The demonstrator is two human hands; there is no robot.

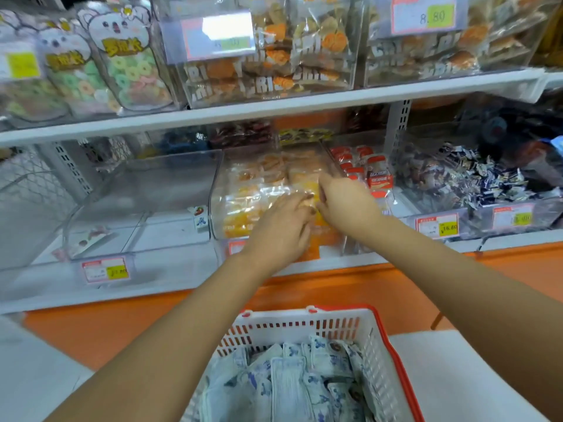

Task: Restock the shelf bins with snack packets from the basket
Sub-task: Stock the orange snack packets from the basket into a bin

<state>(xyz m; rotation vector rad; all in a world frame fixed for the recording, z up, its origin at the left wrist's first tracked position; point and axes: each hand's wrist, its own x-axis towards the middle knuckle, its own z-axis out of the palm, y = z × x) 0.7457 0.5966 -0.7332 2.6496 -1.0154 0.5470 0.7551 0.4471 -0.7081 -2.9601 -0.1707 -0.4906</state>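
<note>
**Both hands in the middle bin**

The left hand (281,228) and right hand (345,207) meet over the orange packets (240,220) near the front of the middle clear bin (217,181) on the lower shelf (170,284). Their fingers bend toward the wrappers, but blur hides whether either grips. Below the shelf's front edge sits the basket (393,360), heaped with blue-and-white snack packets (289,382).

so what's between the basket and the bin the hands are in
Head view: just the white shelf edge, then a bare strip of orange ledge down to the basket.
</note>
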